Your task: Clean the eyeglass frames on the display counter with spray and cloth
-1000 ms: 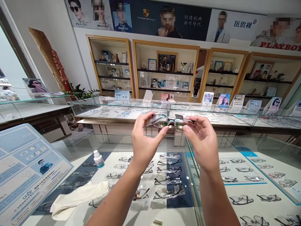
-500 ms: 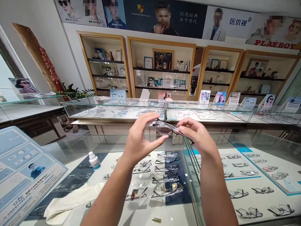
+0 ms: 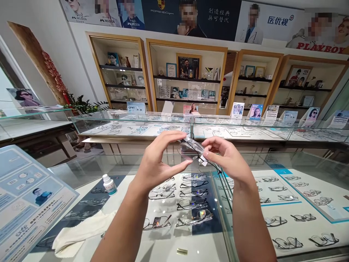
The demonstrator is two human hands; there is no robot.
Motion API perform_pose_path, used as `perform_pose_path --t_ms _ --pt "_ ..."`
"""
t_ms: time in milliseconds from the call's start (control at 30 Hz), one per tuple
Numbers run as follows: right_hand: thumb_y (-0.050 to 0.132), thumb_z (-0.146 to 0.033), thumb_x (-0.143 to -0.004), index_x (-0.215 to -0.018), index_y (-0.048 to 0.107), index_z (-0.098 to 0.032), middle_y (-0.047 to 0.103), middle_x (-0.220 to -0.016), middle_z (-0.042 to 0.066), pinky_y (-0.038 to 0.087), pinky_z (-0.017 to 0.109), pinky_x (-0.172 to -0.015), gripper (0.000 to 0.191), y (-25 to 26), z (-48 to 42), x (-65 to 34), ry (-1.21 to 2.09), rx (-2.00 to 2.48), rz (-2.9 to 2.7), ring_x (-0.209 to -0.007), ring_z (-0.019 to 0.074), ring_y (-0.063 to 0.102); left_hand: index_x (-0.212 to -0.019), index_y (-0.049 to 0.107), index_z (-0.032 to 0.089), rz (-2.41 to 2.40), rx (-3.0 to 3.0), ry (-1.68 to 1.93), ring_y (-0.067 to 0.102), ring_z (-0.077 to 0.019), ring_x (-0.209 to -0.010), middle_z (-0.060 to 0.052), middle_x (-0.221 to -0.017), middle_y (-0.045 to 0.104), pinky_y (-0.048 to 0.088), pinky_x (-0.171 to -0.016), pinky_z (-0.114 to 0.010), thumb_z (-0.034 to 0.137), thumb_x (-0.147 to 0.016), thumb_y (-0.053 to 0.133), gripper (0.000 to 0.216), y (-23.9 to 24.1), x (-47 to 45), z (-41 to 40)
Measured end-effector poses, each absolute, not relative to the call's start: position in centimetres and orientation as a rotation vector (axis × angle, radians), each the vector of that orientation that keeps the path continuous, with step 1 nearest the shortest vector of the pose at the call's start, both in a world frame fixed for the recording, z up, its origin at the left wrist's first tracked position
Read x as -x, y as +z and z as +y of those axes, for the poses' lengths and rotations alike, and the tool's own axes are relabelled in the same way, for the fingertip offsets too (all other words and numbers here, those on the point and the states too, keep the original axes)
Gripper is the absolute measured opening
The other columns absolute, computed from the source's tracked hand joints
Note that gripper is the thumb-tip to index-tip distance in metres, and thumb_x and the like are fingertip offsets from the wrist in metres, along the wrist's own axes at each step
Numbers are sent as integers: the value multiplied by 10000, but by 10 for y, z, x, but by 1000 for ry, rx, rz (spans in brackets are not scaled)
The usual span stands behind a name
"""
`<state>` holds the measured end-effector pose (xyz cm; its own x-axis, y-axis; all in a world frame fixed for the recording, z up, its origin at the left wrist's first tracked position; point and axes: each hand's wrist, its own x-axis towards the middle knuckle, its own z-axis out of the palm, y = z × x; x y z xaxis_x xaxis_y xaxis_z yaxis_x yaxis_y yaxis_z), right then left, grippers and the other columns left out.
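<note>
Both hands hold one pair of eyeglasses (image 3: 188, 150) above the glass display case. Dark thin rims, clear lenses and some clear plastic wrap show on it, with a small white tag near the middle. My left hand (image 3: 158, 156) grips the left lens side, fingers over the top and thumb below. My right hand (image 3: 227, 154) pinches the frame on the other side, its fingertips by the tag. A dark temple arm runs down below the right hand. Under the glass, rows of other eyeglasses (image 3: 193, 192) lie beneath the hands.
A cream cloth (image 3: 81, 233) and a small white bottle (image 3: 109, 185) rest at the left on the near case. A blue printed board (image 3: 32, 203) stands at the far left. Toward the bottom lies a small gold piece (image 3: 182, 251). Another glass counter (image 3: 234, 125) runs across behind.
The eyeglasses have turned a little in my hands, so the lens, plastic wrap and white tag show more. Both hands have shifted slightly left.
</note>
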<state>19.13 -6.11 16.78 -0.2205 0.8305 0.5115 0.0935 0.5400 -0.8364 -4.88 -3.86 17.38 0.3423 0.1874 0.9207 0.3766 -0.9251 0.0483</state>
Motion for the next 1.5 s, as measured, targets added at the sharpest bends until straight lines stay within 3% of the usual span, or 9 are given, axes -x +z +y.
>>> perform_pose_path --t_ms 433,900,1200,1500 --pt "703 -476 -930 -1014 744 -262 756 -1017 37 595 408 -888 234 175 -74 -190 699 815 -1672 -967 215 704 -1305 630 256 -678 2341 -1657 686 -284 -1198 -95 -1268 721 565 -1063 -485 349 -793 865 572 171 51 -36" --pt "742 -360 -887 -964 756 -266 784 -1012 25 570 426 -925 121 177 -89 -176 454 919 -1644 -1000 229 719 -1311 625 251 -658 2287 -1653 682 -283 -1194 -89 -1255 710 567 -1049 -473 309 -795 864 571 170 45 -39" --pt "684 -327 -921 -871 759 -253 772 -926 16 506 395 -866 117 175 -87 -174 420 975 -1685 -916 209 686 -1317 623 246 -612 2364 -1756 684 -263 -1163 -83 -1234 708 579 -1028 -451 266 -790 877 586 166 39 -38" --pt "768 -430 -863 -859 671 -251 702 -838 -1 472 361 -759 203 172 -84 -175 400 1033 -1586 -818 187 642 -1322 627 250 -637 2332 -1808 681 -257 -1169 -81 -1249 704 576 -1037 -440 264 -779 880 598 165 41 -37"
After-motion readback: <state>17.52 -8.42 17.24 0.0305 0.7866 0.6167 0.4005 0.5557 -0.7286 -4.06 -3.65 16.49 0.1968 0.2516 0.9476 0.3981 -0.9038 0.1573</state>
